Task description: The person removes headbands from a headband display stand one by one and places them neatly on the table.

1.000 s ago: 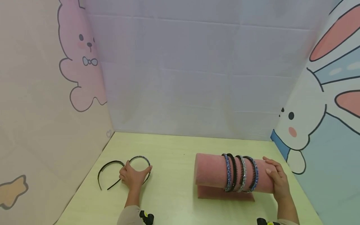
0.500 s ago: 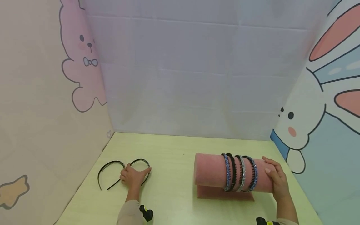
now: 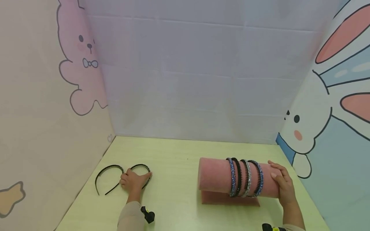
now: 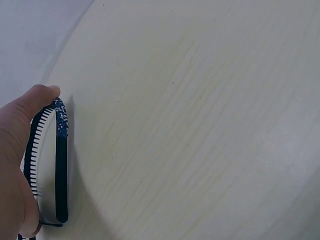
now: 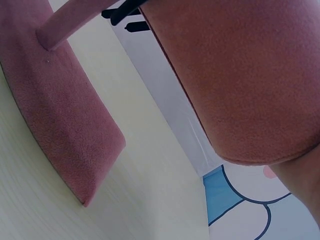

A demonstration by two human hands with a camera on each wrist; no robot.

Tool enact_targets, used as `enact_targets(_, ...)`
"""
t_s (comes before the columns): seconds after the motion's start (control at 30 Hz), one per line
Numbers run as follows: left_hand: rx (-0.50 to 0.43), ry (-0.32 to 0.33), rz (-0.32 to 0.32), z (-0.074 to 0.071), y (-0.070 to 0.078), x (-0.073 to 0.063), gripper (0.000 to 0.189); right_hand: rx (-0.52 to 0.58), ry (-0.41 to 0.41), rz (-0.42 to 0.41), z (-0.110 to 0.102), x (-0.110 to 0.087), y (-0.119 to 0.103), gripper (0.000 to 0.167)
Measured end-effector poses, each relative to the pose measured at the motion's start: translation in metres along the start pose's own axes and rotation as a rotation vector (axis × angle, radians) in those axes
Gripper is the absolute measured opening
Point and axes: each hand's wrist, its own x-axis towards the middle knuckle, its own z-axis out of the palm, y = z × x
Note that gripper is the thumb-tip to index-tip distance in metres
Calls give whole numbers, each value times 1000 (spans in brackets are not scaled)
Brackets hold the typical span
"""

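My left hand [image 3: 133,182] grips a headband [image 3: 140,165] near the table's left side, thumb and fingers spread across its arch. The left wrist view shows this headband [image 4: 61,170] with blue glitter near the thumb and comb teeth inside. Beside that hand lies a plain black toothed headband [image 3: 110,166], its open ends facing me. At the right, my right hand [image 3: 284,189] holds the end of a pink plush roll [image 3: 214,175] on a stand. Around the roll sit several headbands: blue glitter [image 3: 232,178], black [image 3: 239,179], silver [image 3: 247,179] and another blue one [image 3: 261,179].
The roll's flat pink base [image 3: 228,199] stands on the pale table [image 3: 173,179]. Dark headband tips [image 5: 137,26] stick out under the roll in the right wrist view. Printed cloth walls [image 3: 202,80] enclose the table behind and at both sides.
The headband in my left hand has come down a little, its arch lower in the head view. The right hand keeps its hold on the roll. The head view shifts slightly.
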Motion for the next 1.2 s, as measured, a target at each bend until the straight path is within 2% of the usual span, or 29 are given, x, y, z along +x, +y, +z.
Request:
enact_targets(0.43,17,4,-37,-1,3,-2,116,16,-6,-11,0,1,3,27)
enact_targets(0.7,-75,36,-25,2,0,2,118,1,-3,0,0,0,2,27)
enact_targets(0.9,-115,60,-23,-2,-1,-1,114,3,9,5,0,-1,2,27)
enact_targets(1.0,-142,83,-17,-4,0,-3,110,-2,10,7,0,-2,1,27)
enact_targets(1.2,-262,126,33,-15,8,-16,104,1,0,-5,1,-2,1,28)
